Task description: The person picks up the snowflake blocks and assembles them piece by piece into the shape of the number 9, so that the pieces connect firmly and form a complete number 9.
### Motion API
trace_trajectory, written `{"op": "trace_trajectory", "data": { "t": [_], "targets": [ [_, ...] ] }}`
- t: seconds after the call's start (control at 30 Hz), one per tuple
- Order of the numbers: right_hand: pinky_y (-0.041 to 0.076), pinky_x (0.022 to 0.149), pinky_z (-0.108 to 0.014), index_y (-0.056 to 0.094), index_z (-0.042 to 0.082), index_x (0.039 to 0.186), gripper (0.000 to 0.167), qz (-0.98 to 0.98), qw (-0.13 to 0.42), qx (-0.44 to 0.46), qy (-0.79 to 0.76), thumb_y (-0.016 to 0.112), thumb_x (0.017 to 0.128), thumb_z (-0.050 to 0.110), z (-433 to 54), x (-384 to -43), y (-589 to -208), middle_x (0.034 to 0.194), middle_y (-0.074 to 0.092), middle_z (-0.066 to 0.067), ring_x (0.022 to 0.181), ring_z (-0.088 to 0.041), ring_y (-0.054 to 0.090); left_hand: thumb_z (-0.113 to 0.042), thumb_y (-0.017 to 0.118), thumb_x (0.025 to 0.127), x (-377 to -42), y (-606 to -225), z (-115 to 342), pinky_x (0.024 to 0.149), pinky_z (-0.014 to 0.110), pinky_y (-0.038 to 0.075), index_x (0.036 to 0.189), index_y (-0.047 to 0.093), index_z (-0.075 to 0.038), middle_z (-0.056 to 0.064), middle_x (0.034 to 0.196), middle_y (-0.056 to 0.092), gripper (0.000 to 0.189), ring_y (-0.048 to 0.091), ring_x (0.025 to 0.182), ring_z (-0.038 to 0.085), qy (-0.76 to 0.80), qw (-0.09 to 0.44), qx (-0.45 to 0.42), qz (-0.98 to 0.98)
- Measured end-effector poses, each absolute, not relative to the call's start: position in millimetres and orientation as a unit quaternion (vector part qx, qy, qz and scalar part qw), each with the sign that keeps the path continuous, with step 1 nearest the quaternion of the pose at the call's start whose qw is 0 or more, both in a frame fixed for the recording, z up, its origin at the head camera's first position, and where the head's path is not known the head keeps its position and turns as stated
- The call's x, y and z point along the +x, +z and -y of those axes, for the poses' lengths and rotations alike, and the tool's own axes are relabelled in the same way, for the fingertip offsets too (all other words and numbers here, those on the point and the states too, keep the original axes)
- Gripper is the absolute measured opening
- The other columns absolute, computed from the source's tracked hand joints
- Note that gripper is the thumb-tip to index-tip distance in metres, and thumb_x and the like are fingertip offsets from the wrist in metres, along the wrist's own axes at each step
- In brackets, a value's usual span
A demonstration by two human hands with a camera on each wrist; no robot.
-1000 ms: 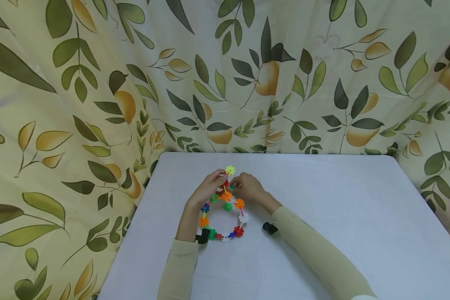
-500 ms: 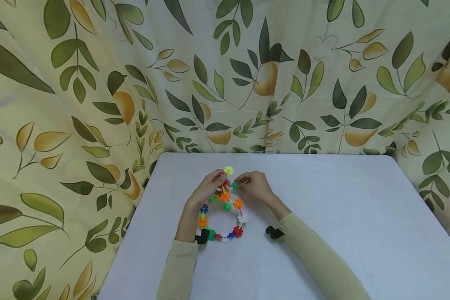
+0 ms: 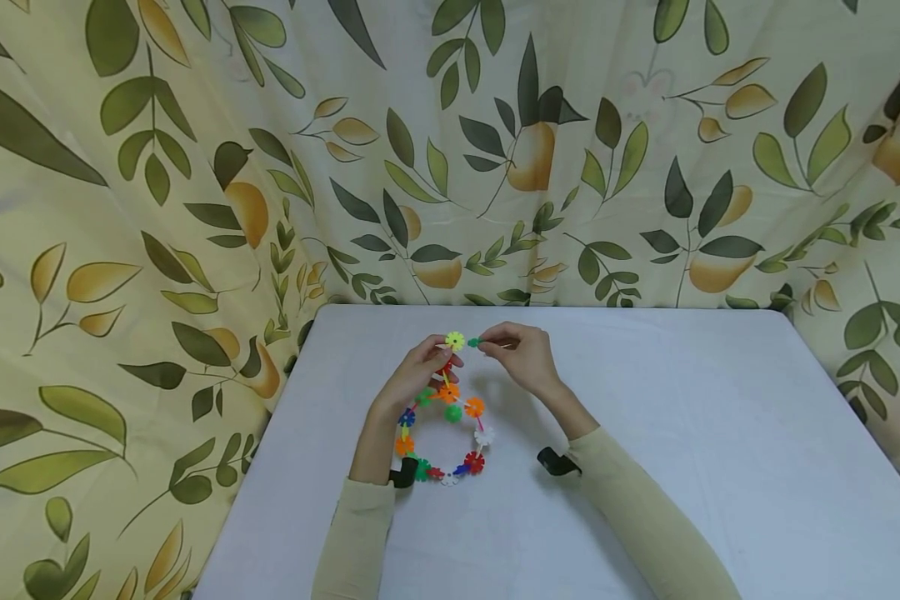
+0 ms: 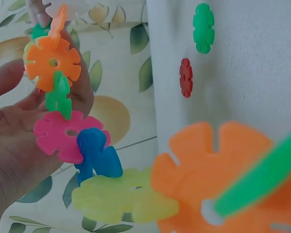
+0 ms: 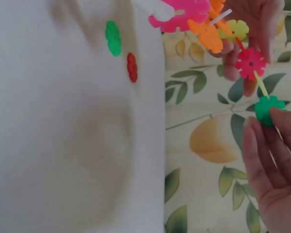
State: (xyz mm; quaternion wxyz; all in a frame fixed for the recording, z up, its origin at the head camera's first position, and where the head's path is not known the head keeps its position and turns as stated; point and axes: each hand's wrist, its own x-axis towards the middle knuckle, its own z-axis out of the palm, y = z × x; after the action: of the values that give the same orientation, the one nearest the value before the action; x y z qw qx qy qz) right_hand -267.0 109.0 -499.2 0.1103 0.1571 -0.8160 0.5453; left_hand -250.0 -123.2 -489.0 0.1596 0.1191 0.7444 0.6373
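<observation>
In the head view, a ring of notched plastic snowflake discs (image 3: 475, 462) in many colours lies over the table, with a short stem of discs rising at its far side. My left hand (image 3: 412, 379) holds that stem between thumb and fingers, just below a yellow-green snowflake disc (image 3: 455, 341) at its tip. To the right, my right hand (image 3: 527, 358) pinches a green snowflake disc (image 3: 474, 342) by its edge. In the right wrist view, the green disc (image 5: 266, 111) meets the end of a thin yellow-green disc (image 5: 260, 83) seen edge-on, with a pink-red disc (image 5: 251, 63) beyond.
A loose green disc (image 3: 453, 413) lies on the white table (image 3: 645, 433) inside the ring. Beside it in the left wrist view is a small red disc (image 4: 185, 77). A leaf-patterned curtain (image 3: 607, 208) hangs behind and to the left of the table.
My right hand has carried the green disc up and away from beside the stem, bringing it level with the yellow-green disc at the tip. My left hand keeps its hold, almost unmoved.
</observation>
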Motion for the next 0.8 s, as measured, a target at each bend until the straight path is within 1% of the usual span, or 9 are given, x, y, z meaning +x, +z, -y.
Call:
{"op": "trace_trajectory", "data": {
  "t": [0.17,0.3,0.37,0.4,0.47,0.57,0.63,0.7,0.8],
  "targets": [
    [0.06,0.074,-0.025,0.08,0.011,0.099,0.009,0.8,0.115,0.175,0.562,0.084,0.09,0.014,-109.4,-266.1,-494.5,0.094,0.078,-0.003,0.08,-0.021,0.075,-0.03,0.049,0.112,-249.5,-488.9,121.4,0.072,0.03,0.054,0.137,0.057,-0.012,0.012,0.115,0.07,0.032,0.068,0.085,0.023,0.642,0.159,0.124,-0.74],
    [0.058,0.077,-0.021,0.08,0.007,0.101,0.011,0.783,0.119,0.199,0.577,0.082,0.091,0.011,-109.7,-266.4,-492.4,0.096,0.078,-0.008,0.084,-0.026,0.076,-0.031,0.048,0.112,-250.1,-490.4,121.0,0.071,0.03,0.053,0.136,0.058,-0.011,0.013,0.114,0.07,0.032,0.067,0.082,0.021,0.641,0.157,0.139,-0.738],
    [0.058,0.077,-0.019,0.079,0.004,0.103,0.012,0.776,0.123,0.206,0.584,0.081,0.091,0.007,-110.3,-266.5,-491.6,0.098,0.078,-0.012,0.086,-0.029,0.076,-0.031,0.048,0.113,-250.1,-490.6,120.9,0.07,0.03,0.053,0.136,0.058,-0.011,0.015,0.115,0.07,0.032,0.067,0.081,0.021,0.642,0.156,0.147,-0.737],
    [0.057,0.077,-0.018,0.079,0.002,0.103,0.013,0.774,0.124,0.208,0.585,0.08,0.091,0.004,-110.1,-266.7,-490.8,0.098,0.078,-0.014,0.087,-0.032,0.076,-0.031,0.047,0.113,-250.1,-490.7,120.7,0.069,0.029,0.053,0.136,0.058,-0.01,0.019,0.117,0.069,0.032,0.066,0.081,0.021,0.642,0.157,0.15,-0.735],
    [0.057,0.076,-0.017,0.079,0.001,0.104,0.014,0.769,0.128,0.212,0.589,0.08,0.09,0.001,-110.4,-266.7,-490.1,0.099,0.078,-0.016,0.087,-0.034,0.076,-0.03,0.047,0.113,-249.9,-490.7,120.3,0.069,0.029,0.052,0.136,0.058,-0.01,0.023,0.119,0.068,0.032,0.066,0.08,0.02,0.642,0.159,0.154,-0.734],
    [0.058,0.076,-0.019,0.079,0.002,0.103,0.013,0.768,0.126,0.214,0.59,0.08,0.09,0.001,-111.4,-267.0,-489.5,0.098,0.078,-0.015,0.086,-0.033,0.076,-0.029,0.046,0.113,-249.8,-491.5,119.6,0.068,0.028,0.051,0.136,0.059,-0.01,0.025,0.121,0.067,0.032,0.066,0.08,0.02,0.639,0.163,0.157,-0.735],
    [0.059,0.077,-0.02,0.08,0.005,0.102,0.013,0.765,0.123,0.219,0.593,0.081,0.09,0.004,-113.1,-267.6,-491.1,0.098,0.078,-0.011,0.086,-0.028,0.077,-0.029,0.046,0.113,-249.4,-491.8,119.2,0.067,0.027,0.05,0.137,0.059,-0.01,0.022,0.119,0.069,0.033,0.066,0.08,0.02,0.636,0.163,0.156,-0.738],
    [0.059,0.077,-0.022,0.08,0.006,0.102,0.012,0.765,0.116,0.218,0.594,0.08,0.09,0.004,-114.7,-268.5,-492.4,0.098,0.078,-0.01,0.087,-0.026,0.077,-0.029,0.046,0.113,-249.0,-491.8,118.8,0.067,0.027,0.049,0.138,0.059,-0.008,0.02,0.117,0.07,0.035,0.065,0.079,0.019,0.635,0.163,0.156,-0.739],
    [0.06,0.078,-0.023,0.079,0.006,0.102,0.012,0.763,0.106,0.215,0.6,0.08,0.09,0.004,-116.4,-269.5,-493.5,0.099,0.078,-0.01,0.087,-0.024,0.077,-0.029,0.046,0.113,-249.1,-491.3,118.3,0.067,0.028,0.048,0.14,0.058,-0.006,0.024,0.119,0.069,0.037,0.066,0.079,0.018,0.636,0.164,0.16,-0.737]
  ]
}}
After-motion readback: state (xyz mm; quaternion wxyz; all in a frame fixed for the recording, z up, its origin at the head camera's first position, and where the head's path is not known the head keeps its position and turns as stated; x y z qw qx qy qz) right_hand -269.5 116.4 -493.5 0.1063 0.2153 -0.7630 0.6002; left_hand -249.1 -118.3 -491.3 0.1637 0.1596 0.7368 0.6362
